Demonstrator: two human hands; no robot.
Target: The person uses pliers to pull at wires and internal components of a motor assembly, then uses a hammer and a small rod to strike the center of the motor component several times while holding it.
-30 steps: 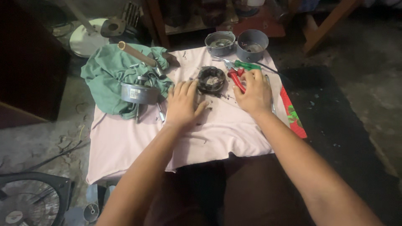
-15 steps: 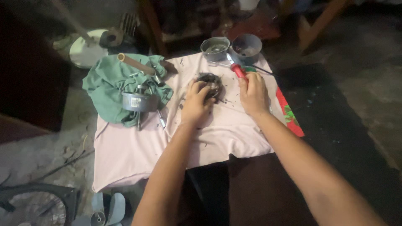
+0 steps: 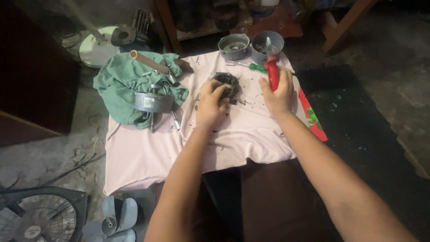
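On a pale pink cloth (image 3: 148, 152) spread over a low surface, my left hand (image 3: 211, 104) grips a dark round wound motor part (image 3: 226, 81), fingers curled over its near edge. To the right, my right hand (image 3: 278, 93) is closed around the red handles of a tool (image 3: 271, 73), which stick up past my fingers. A green-handled screwdriver (image 3: 256, 67) lies just behind that hand. Small dark bits are scattered on the cloth around both hands.
A green rag (image 3: 117, 85) at the left holds a metal motor housing (image 3: 152, 101) and a wooden-handled tool (image 3: 148, 62). Two grey metal cups (image 3: 234, 46) (image 3: 267, 44) stand at the far edge. A fan guard (image 3: 38, 215) and blades (image 3: 117, 218) lie on the floor.
Both hands were flat on the cloth a second ago. The left hand has moved up onto the motor part and the right hand has picked up the red-handled tool.
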